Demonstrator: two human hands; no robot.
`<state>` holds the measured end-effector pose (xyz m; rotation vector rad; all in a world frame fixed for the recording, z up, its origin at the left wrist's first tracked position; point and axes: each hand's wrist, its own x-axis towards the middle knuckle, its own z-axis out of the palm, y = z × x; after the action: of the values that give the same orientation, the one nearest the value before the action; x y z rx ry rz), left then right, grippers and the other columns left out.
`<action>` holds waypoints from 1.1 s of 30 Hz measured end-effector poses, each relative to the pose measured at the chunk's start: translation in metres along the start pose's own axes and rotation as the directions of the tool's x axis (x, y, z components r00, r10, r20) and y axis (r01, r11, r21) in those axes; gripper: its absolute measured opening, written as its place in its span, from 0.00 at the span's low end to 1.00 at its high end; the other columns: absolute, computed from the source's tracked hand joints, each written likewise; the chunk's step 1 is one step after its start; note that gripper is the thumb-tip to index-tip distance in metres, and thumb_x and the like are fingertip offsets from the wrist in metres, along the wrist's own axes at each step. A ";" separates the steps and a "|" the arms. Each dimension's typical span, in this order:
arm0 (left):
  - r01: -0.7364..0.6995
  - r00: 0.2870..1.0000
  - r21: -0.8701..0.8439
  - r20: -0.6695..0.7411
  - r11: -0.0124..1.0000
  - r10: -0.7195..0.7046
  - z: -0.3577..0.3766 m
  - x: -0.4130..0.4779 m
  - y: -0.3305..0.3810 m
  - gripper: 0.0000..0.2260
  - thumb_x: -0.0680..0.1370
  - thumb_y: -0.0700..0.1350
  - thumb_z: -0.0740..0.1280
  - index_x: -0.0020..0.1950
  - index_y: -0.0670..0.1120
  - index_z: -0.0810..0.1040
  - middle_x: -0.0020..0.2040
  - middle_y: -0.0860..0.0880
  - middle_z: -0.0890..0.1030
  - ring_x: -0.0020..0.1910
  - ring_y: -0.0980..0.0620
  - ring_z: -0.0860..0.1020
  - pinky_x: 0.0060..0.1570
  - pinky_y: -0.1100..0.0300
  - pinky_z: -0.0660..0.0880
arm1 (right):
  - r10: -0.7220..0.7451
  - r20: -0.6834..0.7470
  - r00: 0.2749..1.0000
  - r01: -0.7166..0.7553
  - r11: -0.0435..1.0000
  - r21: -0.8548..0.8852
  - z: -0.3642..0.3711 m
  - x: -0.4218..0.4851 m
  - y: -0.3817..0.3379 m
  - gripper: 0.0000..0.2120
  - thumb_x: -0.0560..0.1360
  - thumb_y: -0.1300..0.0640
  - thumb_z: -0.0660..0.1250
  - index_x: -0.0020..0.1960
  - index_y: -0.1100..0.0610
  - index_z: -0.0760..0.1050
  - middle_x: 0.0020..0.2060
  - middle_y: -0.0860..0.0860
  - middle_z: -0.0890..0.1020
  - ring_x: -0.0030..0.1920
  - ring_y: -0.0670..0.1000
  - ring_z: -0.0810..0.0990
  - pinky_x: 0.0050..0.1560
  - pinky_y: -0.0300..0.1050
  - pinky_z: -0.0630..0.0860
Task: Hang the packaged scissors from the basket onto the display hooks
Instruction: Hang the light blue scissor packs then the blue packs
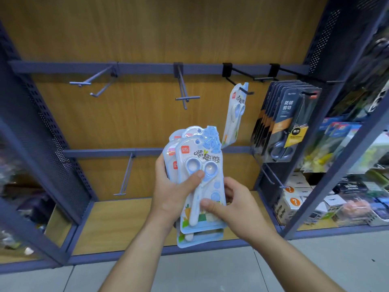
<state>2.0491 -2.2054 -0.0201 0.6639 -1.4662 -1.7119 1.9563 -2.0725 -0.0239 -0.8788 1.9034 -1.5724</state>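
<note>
A fanned stack of blue scissor packs (199, 182) sits at the centre of view, held upright in front of the wooden back panel (147, 114). The left hand (174, 192) wraps the stack from its 9 o'clock side, fingers hidden behind the cards and the thumb pressed flat on the front pack just under the scissor handles. The right hand (229, 205) closes on the front pack at its 4 o'clock edge, thumb on the face and curled fingers behind, pinching that pack only as far as can be seen.

At 1 o'clock from the stack, one matching pack (233, 116) already hangs from a black hook (240, 81), tilted so its face turns leftward. Further round at 2 o'clock, a row of dark scissor packs (288, 121) fills the next black hook (294, 75), packed one behind another.

At 12 o'clock a bare grey hook (183, 89) juts from the upper rail (147, 67); another grey hook (94, 80) stands at 10 o'clock, and a lower one (126, 175) at 9 o'clock. Nothing lies between the stack and these hooks.

At 3 to 4 o'clock the neighbouring shelf (336, 227) carries small white boxes (294, 197) and other boxed goods, too blurred to identify
</note>
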 end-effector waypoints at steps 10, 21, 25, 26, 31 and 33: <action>0.007 1.000 -0.066 0.027 0.998 -0.006 0.001 -0.001 0.006 0.37 0.63 0.48 0.82 0.70 0.51 0.72 0.61 0.50 0.84 0.57 0.53 0.84 0.47 0.61 0.81 | -0.088 -0.118 0.989 0.099 0.992 0.084 0.001 0.001 0.010 0.17 0.71 0.53 0.76 0.54 0.58 0.74 0.43 0.54 0.88 0.44 0.55 0.88 0.44 0.55 0.84; -0.032 0.999 -0.011 -0.041 0.999 0.032 -0.013 0.007 0.010 0.32 0.70 0.32 0.78 0.70 0.49 0.72 0.60 0.49 0.84 0.54 0.53 0.85 0.47 0.62 0.82 | -0.074 -0.328 0.942 0.137 0.975 0.174 -0.020 0.018 0.016 0.03 0.81 0.58 0.69 0.54 0.55 0.77 0.49 0.53 0.87 0.51 0.55 0.86 0.57 0.62 0.81; -0.036 0.998 0.006 -0.041 0.999 0.036 -0.016 0.007 0.011 0.32 0.70 0.32 0.78 0.69 0.50 0.72 0.59 0.48 0.84 0.53 0.52 0.85 0.49 0.59 0.83 | -0.126 -0.409 0.904 0.207 0.965 0.160 -0.053 0.037 0.001 0.05 0.82 0.60 0.68 0.55 0.53 0.80 0.50 0.50 0.88 0.51 0.54 0.87 0.57 0.62 0.82; -0.035 0.999 0.001 -0.038 0.999 0.035 -0.016 0.007 0.012 0.32 0.70 0.32 0.78 0.68 0.50 0.73 0.59 0.48 0.84 0.53 0.53 0.85 0.48 0.59 0.84 | -0.137 -0.414 0.900 0.216 0.965 0.150 -0.059 0.044 -0.003 0.05 0.82 0.60 0.68 0.55 0.52 0.80 0.50 0.50 0.88 0.52 0.54 0.87 0.58 0.62 0.82; -0.035 0.999 0.003 -0.031 0.999 0.035 -0.015 0.005 0.014 0.31 0.70 0.34 0.79 0.68 0.51 0.73 0.58 0.50 0.84 0.54 0.52 0.85 0.51 0.55 0.84 | -0.129 -0.426 0.895 0.220 0.960 0.171 -0.077 0.068 -0.013 0.07 0.82 0.59 0.69 0.59 0.52 0.79 0.54 0.53 0.87 0.55 0.57 0.87 0.59 0.66 0.81; -0.033 0.999 0.013 -0.025 0.999 0.033 -0.015 0.005 0.014 0.32 0.70 0.34 0.79 0.69 0.50 0.73 0.59 0.50 0.84 0.56 0.51 0.85 0.55 0.50 0.83 | -0.121 -0.432 0.894 0.212 0.962 0.171 -0.078 0.070 -0.012 0.07 0.82 0.59 0.68 0.59 0.52 0.79 0.54 0.53 0.87 0.54 0.57 0.87 0.59 0.65 0.81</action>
<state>2.0611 -2.2185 -0.0088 0.6621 -1.4645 -1.6647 1.8548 -2.0762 0.0040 -0.6636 1.9209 -2.1705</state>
